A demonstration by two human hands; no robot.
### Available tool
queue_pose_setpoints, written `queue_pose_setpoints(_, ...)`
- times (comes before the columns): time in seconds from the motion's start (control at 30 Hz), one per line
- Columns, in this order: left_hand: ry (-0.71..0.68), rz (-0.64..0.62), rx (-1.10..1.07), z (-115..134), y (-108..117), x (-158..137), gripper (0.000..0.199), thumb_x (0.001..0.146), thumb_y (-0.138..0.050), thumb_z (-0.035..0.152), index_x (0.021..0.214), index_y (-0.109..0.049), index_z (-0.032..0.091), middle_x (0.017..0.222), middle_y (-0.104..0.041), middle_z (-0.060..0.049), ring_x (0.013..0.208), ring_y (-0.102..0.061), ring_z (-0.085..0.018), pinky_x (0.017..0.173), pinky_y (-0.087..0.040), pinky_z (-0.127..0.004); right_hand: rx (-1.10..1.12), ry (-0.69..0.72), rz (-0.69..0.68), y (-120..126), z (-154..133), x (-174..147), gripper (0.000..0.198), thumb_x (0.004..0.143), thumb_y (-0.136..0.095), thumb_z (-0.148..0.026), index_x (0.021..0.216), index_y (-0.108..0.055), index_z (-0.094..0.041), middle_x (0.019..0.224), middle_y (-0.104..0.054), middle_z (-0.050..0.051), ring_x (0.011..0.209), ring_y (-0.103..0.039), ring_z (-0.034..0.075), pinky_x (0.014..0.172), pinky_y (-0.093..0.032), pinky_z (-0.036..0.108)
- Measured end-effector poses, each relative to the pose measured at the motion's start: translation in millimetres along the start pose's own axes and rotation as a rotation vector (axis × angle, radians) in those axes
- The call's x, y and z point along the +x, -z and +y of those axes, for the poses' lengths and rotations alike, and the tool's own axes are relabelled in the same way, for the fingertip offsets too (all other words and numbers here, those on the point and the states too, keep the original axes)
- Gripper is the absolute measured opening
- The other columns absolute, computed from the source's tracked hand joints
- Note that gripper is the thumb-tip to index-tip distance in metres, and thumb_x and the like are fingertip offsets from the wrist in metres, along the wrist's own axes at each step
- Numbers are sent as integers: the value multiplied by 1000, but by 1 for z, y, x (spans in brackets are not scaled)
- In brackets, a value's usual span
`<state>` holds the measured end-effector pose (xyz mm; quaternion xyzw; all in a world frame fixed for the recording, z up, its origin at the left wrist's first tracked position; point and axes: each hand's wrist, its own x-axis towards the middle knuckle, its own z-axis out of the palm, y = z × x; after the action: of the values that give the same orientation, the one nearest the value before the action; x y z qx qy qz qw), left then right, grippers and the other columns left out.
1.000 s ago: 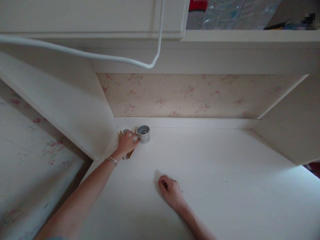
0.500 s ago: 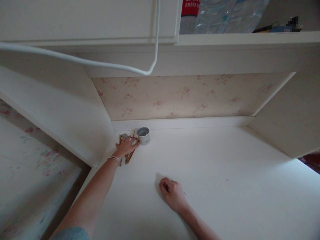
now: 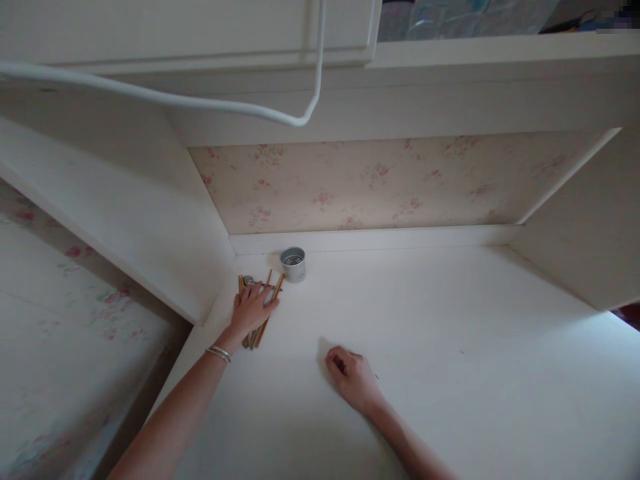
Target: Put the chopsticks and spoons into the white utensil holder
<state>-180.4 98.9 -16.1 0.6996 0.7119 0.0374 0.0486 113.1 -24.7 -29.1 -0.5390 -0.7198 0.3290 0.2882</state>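
My left hand (image 3: 251, 311) lies with spread fingers over a loose bunch of wooden chopsticks (image 3: 264, 328) on the white tabletop (image 3: 400, 300). A metal spoon (image 3: 249, 280) shows its round bowl beyond the fingertips; part of it is under the hand. Just past the chopsticks, a small grey metal cup (image 3: 293, 267) stands upright with holes in its base, apart from my fingers. My right hand (image 3: 350, 373) rests on the tabletop in a loose fist. A shadowed hollow shows between its curled fingers, with no object visible in it.
A white cable (image 3: 225, 105) hangs across the front of the overhead cabinet (image 3: 175, 30). Plastic bottles (image 3: 450, 20) stand on the open shelf at upper right. White side panels (image 3: 585, 220) and a flowered back wall (image 3: 350, 187) enclose the table.
My left hand has drawn the chopsticks and spoon toward me, away from the cup. My right hand stays in place as a fist. The view has tilted down slightly.
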Motion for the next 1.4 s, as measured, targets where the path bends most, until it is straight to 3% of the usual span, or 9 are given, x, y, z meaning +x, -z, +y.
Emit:
queue_pose_setpoints(0.23,15,55,-18,13,-5,-54,55,90,-37,62,137,-46,37,153,-34,-4,141,-24,-34,111,-20,-58,-6,7,4,2,-3,-2,24,92,-45,-29,83,-65,-20,67,-66,1,59,-59,15,58,-38,23)
queue_pose_setpoints(0.47,-4,127,-47,51,-10,-99,51,89,-45,57,135,-49,36,150,-39,-5,140,-27,-33,112,-19,-58,-26,2,-13,1,-5,-2,24,92,-45,-28,84,-66,-21,68,-66,1,61,-61,15,59,-39,23)
queue_pose_setpoints(0.67,-22,183,-76,83,-16,-114,49,89,-46,54,132,-53,32,149,-42,-6,139,-29,-32,112,-21,-60,-33,-12,1,2,-9,-3,21,91,-47,-28,84,-67,-21,70,-68,1,63,-62,16,60,-40,23)
queue_pose_setpoints(0.9,-42,197,-97,88,-16,-116,45,90,-46,53,130,-55,34,147,-44,-5,138,-32,-31,113,-22,-59,121,-108,-44,7,-16,2,23,91,-46,-28,81,-64,-19,67,-67,0,60,-61,14,56,-41,22)
queue_pose_setpoints(1.1,-35,215,-92,86,-19,-116,43,90,-46,51,128,-58,34,146,-46,-5,138,-34,-31,112,-23,-60,77,-41,-118,21,-35,53,14,88,-53,-23,97,-63,-21,78,-71,-1,67,-65,13,62,-45,21)
queue_pose_setpoints(1.3,-59,276,-98,83,-22,-118,38,89,-51,46,122,-62,32,143,-50,-6,135,-37,-31,113,-22,-58,-114,11,-115,26,-64,134,53,85,-60,-26,136,-42,-22,99,-71,3,84,-67,19,75,-46,28)
queue_pose_setpoints(1.4,-65,284,-119,81,-20,-120,35,89,-52,44,119,-64,30,141,-51,-7,134,-39,-31,113,-24,-57,-204,26,-101,24,-73,167,64,86,-60,-27,144,-32,-21,105,-70,6,94,-66,24,79,-46,31)
